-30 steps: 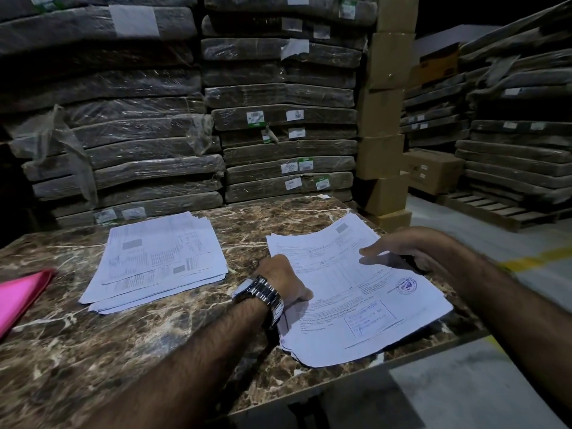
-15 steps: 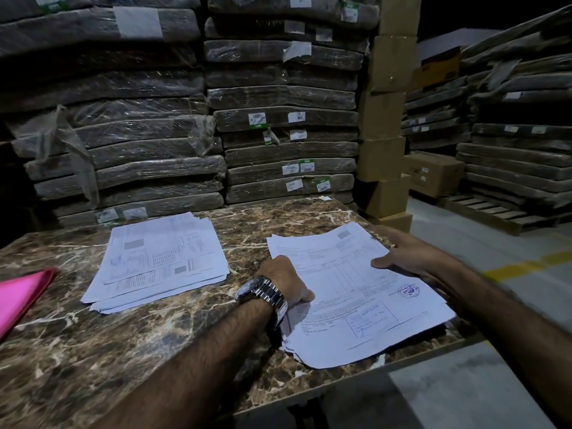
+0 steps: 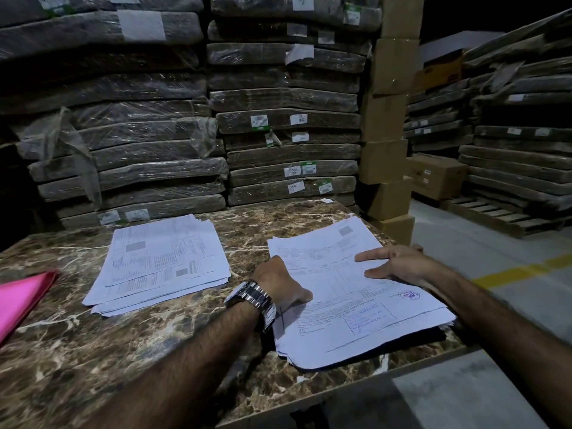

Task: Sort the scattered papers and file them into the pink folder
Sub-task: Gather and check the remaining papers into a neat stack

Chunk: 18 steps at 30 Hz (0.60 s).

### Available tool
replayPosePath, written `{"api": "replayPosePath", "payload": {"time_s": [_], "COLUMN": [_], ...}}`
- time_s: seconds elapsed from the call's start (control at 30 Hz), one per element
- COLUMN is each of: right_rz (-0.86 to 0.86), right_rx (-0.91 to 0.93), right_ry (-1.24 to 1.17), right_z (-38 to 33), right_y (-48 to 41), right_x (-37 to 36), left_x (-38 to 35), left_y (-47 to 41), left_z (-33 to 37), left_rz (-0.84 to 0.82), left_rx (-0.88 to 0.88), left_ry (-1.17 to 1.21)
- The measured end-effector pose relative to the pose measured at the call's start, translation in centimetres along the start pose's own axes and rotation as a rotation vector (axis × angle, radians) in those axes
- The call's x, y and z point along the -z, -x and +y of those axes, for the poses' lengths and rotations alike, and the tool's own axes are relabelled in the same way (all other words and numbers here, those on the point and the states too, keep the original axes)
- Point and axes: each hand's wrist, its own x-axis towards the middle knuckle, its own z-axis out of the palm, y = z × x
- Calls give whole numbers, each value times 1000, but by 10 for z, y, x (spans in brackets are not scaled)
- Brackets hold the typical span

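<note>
pressing both hands flat on the near stack of papers (image 3: 356, 308), left hand (image 3: 280, 281) at its left edge and right hand (image 3: 399, 263) open on top, neither gripping, i am judging the pink folder (image 3: 21, 300) lying far left, nearer my left hand.

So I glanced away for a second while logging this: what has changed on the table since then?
Only the right hand moved: it slid from the right stack's right edge inward onto the top sheet, fingers now spread flat and pointing left. Nothing was picked up or released. The left hand still presses the stack's left edge; the left stack and pink folder stayed put.
</note>
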Motion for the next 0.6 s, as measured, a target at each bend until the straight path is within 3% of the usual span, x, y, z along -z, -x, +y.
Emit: {"api": "replayPosePath", "payload": {"time_s": [0.13,0.33,0.47,0.6], "right_rz": [52,0,-21,-8], "right_rx": [89,171,244,344], "right_ry": [-155,-332,-378,-496], "right_z": [-3,-17,-32,-54], "right_y": [5,6,10,13], "right_x": [-3,-13,-31,-54], "left_x": [9,27,40,58], "left_y": [0,7,13,18], "left_z": [-13,-27,-36,-59], "left_rz": [-5,-38,-34,125], "left_rx": [-18,-63,-140,-275], "left_ry": [248,958,967,916]}}
